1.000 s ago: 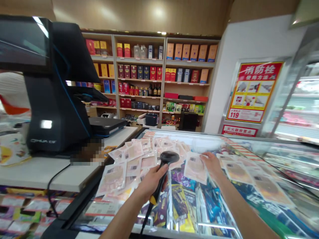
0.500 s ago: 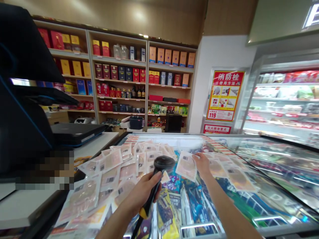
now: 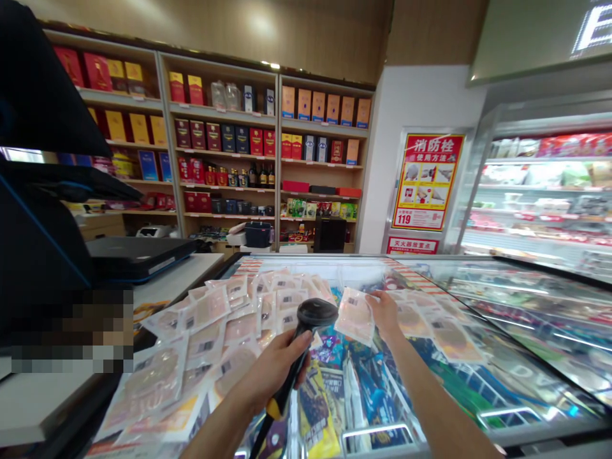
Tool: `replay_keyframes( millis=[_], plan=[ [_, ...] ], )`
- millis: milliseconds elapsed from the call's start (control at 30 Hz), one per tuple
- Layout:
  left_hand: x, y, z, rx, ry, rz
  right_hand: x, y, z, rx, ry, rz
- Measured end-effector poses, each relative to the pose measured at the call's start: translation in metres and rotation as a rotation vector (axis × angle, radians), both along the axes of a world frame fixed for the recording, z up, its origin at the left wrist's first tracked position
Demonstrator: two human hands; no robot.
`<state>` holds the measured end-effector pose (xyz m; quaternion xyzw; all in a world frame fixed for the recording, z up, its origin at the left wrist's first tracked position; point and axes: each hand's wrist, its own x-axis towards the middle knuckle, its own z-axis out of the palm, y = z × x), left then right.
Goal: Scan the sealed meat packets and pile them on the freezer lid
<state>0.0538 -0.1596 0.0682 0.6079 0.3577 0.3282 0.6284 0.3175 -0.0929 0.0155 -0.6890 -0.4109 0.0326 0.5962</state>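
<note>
My left hand (image 3: 280,366) is wrapped round the handle of a black barcode scanner (image 3: 316,312), its head up and turned toward the right. Between the fingers of my right hand (image 3: 384,313) is the edge of a flat clear packet (image 3: 355,315) with a small printed label. That packet is just right of the scanner head, apart from it. Many similar packets (image 3: 205,344) lie overlapping on the freezer's glass top to the left. A smaller group of packets (image 3: 452,338) is spread right of my right hand.
Under the glass of the chest freezer (image 3: 344,271) are colourful bags (image 3: 318,408). At left, a black checkout terminal (image 3: 38,210) stands on a white counter (image 3: 52,408). Shelves of boxes (image 3: 220,137) line the back wall; a lit fridge (image 3: 540,185) stands at right.
The packet in my right hand is tilted slightly differently, its label less plain. Both hands keep their holds, and the view has shifted slightly.
</note>
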Motion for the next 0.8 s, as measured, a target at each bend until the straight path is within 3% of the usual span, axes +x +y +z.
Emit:
replay_keyframes(
  millis=[300, 533, 800],
  plan=[
    [0.002, -0.003, 0.003, -0.029, -0.003, -0.011, 0.01, 0.001, -0.004, 0.021, 0.089, 0.017],
    [0.006, -0.006, 0.009, -0.017, -0.045, -0.007, 0.011, 0.006, -0.01, 0.024, 0.035, 0.008],
    [0.005, 0.006, 0.001, 0.006, -0.02, 0.064, 0.026, -0.003, 0.0, 0.019, 0.046, -0.011]
  ],
)
